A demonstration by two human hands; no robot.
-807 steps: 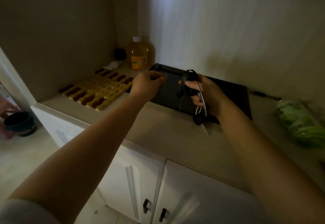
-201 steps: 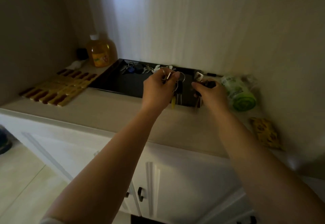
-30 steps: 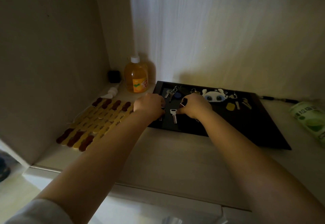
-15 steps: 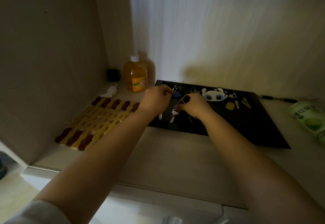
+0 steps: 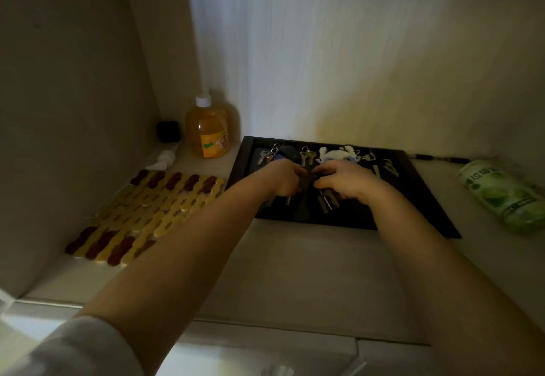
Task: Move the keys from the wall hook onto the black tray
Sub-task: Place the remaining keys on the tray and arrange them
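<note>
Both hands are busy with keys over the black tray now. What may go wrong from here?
The dim light hides the loose silver keys on the flat black tray, so the left hand or right hand may tangle bunches. A sweeping forearm might knock the orange liquid bottle.

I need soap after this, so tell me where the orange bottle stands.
In the head view the orange bottle stands upright at the back left of the counter, against the wall, just left of the black tray's far corner, with a small black cube beside it.
</note>
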